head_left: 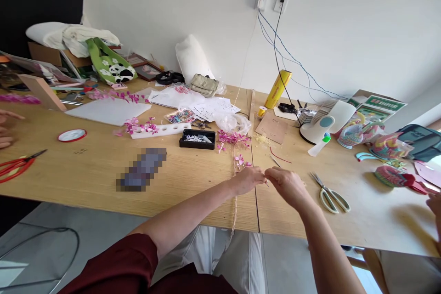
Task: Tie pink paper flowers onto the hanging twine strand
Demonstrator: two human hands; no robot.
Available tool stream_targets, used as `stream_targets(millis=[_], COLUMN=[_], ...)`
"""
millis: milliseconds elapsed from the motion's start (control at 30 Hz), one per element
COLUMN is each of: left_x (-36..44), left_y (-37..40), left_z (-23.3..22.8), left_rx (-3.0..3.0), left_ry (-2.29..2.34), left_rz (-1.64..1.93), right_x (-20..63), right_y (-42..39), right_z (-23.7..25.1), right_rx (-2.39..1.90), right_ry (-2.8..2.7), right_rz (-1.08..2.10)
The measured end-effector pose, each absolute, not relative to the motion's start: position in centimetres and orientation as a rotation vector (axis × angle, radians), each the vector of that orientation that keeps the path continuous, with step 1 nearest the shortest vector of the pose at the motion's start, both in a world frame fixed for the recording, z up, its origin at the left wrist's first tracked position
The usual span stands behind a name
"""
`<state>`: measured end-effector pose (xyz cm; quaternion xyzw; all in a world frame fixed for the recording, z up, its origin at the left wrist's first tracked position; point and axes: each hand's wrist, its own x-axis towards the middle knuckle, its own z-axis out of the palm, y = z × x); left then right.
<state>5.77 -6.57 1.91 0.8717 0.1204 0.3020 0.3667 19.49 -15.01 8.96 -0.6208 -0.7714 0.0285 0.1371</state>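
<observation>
Over the table's front part, my left hand [248,180] and my right hand [283,184] meet with fingers pinched together. A small, thin, pale bit shows between the fingertips; its kind is too small to tell. Just beyond my left hand sits a small sprig of pink flowers [241,161]; whether my hand holds its stem is hidden. A twisted pale cord [234,213] hangs over the table edge below my left wrist. Farther back lies a bunch of pink flowers [234,138]. Scissors with pale handles [331,195] rest open to the right of my right hand.
A black tray [197,145] holds small white pieces. A blurred-out dark object [142,170] and red-handled scissors [20,165] lie left. A white fan [325,121] and yellow roll [278,89] stand behind. Other people's hands [7,128] show at both sides.
</observation>
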Motion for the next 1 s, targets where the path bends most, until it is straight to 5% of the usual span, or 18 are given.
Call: stream_targets(millis=[200,367,533,800,1000], left_x=[4.9,5.2,5.8,5.4,6.1], left_y=[-6.9,-6.0,-6.2,-7.1,-6.0], left_z=[2.3,0.8,0.5,1.4,-0.5], left_rx=[1.972,1.955,2.185,1.933,2.069], left_ry=[0.248,0.492,0.400,0.285,0.563], left_rz=[0.913,1.035,0.787,0.971,1.027], right_x=[21.2,18.8,18.4,21.2,18.7], right_y=[-14.4,-16.2,-15.9,-14.7,-16.2], right_z=[5.7,3.7,7.7,4.5,3.5], right_rx=[-1.692,-1.749,-1.877,-1.707,-1.809], right_ry=[-1.967,-1.996,-2.245,-1.914,-2.060], right_rz=[0.406,0.256,0.036,0.407,0.193])
